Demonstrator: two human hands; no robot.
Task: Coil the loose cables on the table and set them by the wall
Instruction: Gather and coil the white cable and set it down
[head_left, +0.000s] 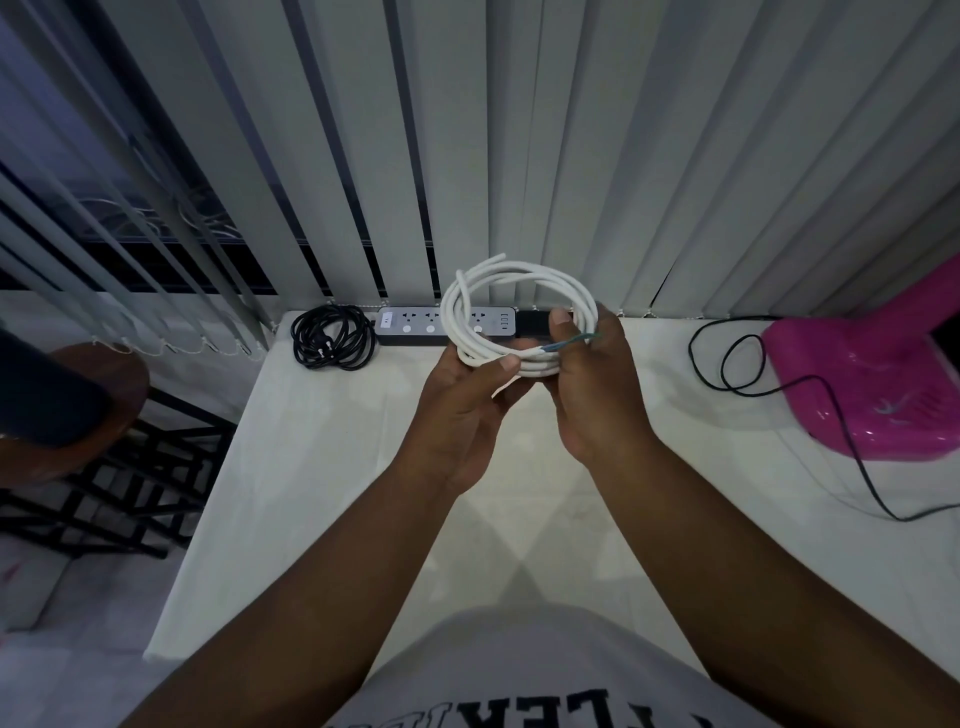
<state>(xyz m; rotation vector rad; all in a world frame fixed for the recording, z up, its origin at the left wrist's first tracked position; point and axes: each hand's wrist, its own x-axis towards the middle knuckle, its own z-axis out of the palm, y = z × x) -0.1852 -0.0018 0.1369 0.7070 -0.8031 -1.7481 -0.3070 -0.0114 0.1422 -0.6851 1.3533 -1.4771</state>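
A white cable (470, 288), wound into a round coil of several loops, is held up above the white table (322, 467). My left hand (465, 410) grips the coil's lower left part with thumb over the strands. My right hand (597, 384) pinches the lower right part, where a stripped end with thin coloured wires (574, 340) sticks out. A black cable (332, 338) lies coiled by the blinds at the back left. A thin black cable (737, 364) lies loose at the right, looping and trailing toward the front right.
A grey power strip (415, 325) lies along the back edge beneath the vertical blinds (519, 130). A pink plastic stool (872, 384) lies on the table's right side. Left of the table stand a wooden stool (78, 410) and a black metal rack (135, 483).
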